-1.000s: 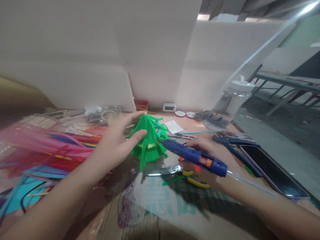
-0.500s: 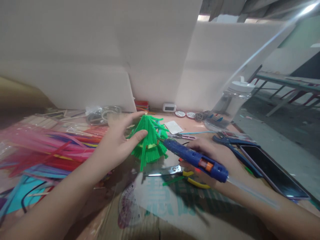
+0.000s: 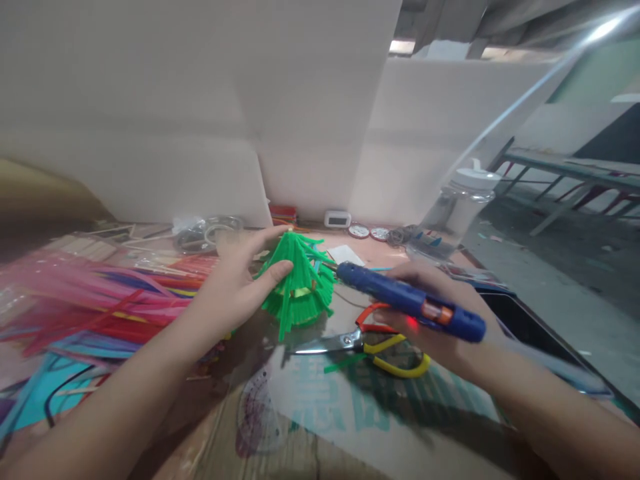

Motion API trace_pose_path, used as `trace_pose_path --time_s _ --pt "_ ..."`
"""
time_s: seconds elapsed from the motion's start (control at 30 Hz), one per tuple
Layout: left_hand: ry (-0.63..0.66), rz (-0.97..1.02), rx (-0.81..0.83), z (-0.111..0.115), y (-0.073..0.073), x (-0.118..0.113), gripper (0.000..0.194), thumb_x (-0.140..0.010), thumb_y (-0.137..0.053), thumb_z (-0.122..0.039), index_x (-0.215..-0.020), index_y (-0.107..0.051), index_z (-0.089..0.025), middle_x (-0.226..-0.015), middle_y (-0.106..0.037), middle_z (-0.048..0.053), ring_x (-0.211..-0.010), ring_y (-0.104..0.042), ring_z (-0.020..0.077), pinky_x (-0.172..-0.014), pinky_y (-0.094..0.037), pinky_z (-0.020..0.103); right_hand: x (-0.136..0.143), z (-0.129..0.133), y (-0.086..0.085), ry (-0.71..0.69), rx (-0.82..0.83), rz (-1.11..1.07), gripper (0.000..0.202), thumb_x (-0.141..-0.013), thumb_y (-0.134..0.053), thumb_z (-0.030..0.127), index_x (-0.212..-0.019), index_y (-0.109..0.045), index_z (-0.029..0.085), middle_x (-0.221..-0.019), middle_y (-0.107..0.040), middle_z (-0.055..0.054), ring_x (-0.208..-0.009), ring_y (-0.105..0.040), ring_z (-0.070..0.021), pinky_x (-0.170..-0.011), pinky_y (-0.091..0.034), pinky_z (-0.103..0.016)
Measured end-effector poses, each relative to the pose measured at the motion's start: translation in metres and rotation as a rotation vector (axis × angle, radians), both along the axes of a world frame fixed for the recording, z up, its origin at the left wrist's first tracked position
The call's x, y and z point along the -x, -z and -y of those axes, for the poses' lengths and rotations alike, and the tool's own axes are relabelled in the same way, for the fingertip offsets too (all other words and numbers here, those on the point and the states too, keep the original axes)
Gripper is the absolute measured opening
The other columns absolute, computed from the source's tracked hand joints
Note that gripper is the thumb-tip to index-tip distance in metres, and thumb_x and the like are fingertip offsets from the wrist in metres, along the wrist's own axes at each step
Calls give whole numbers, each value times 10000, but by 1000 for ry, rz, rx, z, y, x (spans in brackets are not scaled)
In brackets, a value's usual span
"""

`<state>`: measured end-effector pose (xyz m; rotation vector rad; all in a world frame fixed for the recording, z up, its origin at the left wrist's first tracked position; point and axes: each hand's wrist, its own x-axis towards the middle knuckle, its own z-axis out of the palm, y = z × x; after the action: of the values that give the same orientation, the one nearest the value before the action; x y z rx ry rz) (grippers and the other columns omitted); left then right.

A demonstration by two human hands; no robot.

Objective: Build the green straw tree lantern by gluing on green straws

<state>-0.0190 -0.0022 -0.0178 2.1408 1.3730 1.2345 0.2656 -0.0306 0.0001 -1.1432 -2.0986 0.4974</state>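
A cone of green pipe cleaners (image 3: 295, 283), layered like a small tree, stands upright in the middle. My left hand (image 3: 253, 270) grips its left side, thumb in front and the other fingers behind. In my right hand (image 3: 440, 300) is a blue hot glue gun (image 3: 400, 293), a glue stick trailing from its rear and a red light glowing on it. The nozzle points left at the cone's right side; whether it touches cannot be made out. Below the gun lie scissors (image 3: 350, 343) with red and yellow handles, beside a short green piece (image 3: 345, 363).
Pink, red and blue pipe cleaners (image 3: 110, 300) heap at left. A clear bottle (image 3: 457, 207) stands back right, a phone (image 3: 520, 320) lies partly behind my right arm. A protractor (image 3: 260, 413) lies in front. White boards (image 3: 310, 133) rise behind.
My right hand has drawn the glue gun back to the right and slightly up, uncovering more of the scissors' handles. The left hand and green cone stay nearly in place.
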Motion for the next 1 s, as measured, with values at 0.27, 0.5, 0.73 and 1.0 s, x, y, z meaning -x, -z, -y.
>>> trace_pose_path --time_s 0.27,0.5,0.73,1.0 --pt "115 143 63 -6 6 1 487 -928 -567 -433 -1366 -494 -235 -1389 -564 91 -1246 -555 275 -1079 -426 469 -20 -56 0 31 135 -280 346 -877 -573 501 -780 -704 195 -843 -734 -61 -853 -680 -207 -720 -521 -291" --pt "205 239 116 -6 5 -5 507 -912 -581 -456 -1340 -504 -195 -1347 -584 115 -1231 -566 287 -995 -496 434 -42 -118 32 301 254 -99 412 -712 -756 497 -926 -737 145 -855 -735 -85 -804 -657 -213 -634 -495 -270" --pt "254 269 176 -4 5 -7 541 -891 -605 -487 -1329 -502 -188 -1308 -606 120 -1124 -626 268 -921 -526 383 -22 -164 74 274 309 -71 361 -686 -810 421 -878 -728 127 -686 -700 -59 -661 -629 -176 -576 -483 -252" --pt "250 213 126 -6 7 -4 502 -912 -577 -473 -1335 -504 -212 -1341 -587 101 -1197 -576 249 -993 -480 381 -44 -163 70 266 231 77 309 -690 -793 410 -829 -707 147 -753 -705 -50 -712 -624 -187 -663 -466 -269"
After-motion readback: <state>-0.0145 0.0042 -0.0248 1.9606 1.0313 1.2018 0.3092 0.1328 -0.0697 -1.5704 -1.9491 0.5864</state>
